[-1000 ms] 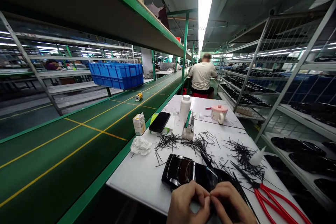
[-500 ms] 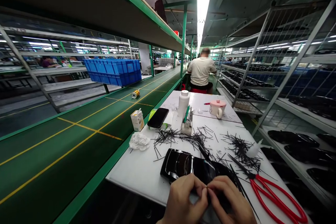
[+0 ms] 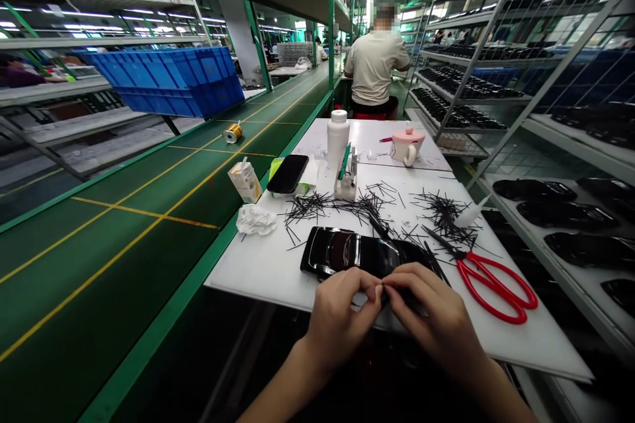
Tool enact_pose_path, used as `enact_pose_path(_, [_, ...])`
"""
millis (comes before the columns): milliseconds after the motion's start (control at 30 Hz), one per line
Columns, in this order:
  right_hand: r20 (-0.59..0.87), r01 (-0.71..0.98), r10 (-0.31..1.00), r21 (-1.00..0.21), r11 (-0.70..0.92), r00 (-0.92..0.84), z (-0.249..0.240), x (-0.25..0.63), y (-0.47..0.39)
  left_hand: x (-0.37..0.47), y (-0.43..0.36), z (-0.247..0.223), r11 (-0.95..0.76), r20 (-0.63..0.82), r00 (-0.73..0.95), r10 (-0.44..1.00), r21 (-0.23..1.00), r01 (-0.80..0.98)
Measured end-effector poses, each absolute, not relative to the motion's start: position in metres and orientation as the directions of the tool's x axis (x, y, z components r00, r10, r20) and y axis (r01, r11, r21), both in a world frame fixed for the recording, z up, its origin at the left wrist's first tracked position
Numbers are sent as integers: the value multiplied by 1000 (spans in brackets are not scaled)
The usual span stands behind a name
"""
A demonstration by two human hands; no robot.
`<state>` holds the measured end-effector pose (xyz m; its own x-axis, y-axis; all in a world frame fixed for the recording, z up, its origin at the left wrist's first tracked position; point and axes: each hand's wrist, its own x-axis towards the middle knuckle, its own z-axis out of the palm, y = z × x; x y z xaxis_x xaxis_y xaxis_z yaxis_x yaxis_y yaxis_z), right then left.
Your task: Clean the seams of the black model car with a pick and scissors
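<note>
At the near edge of the white table (image 3: 278, 277), my left hand (image 3: 342, 310) and my right hand (image 3: 431, 307) meet fingertip to fingertip. Both are closed in a pinch, and whatever lies between the fingertips is too small to make out. Just beyond them rests a glossy black model car body (image 3: 347, 250), partly hidden by my fingers. Thin black strips (image 3: 310, 208) lie scattered behind it, with another pile (image 3: 444, 215) to the right. Red-handled scissors (image 3: 496, 284) lie right of my right hand.
Further back stand a white bottle (image 3: 338, 139), a phone (image 3: 288, 174), a lidded cup (image 3: 407, 144) and crumpled tissue (image 3: 256, 219). A green conveyor (image 3: 163, 244) runs along the left. Racks of black parts (image 3: 533, 190) stand right. A person (image 3: 376, 69) sits ahead with their back turned.
The camera view has tilted down, so the table and hands appear higher and more of my forearms shows. My fingertips are still pinched together in front of the car body.
</note>
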<state>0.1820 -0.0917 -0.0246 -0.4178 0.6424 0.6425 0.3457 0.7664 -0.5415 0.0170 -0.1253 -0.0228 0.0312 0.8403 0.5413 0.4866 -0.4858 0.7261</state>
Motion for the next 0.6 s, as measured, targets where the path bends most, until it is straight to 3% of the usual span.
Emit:
enact_pose_path(300, [685,406,501,-314,858,-528,-16,184,-83,17,-122,-23,-495,536,69,841,712,497])
enact_pose_path(600, [672,376,521,-366,851,-526,-17,185,-83,17,-123,-17,-428,429,93,899,811,400])
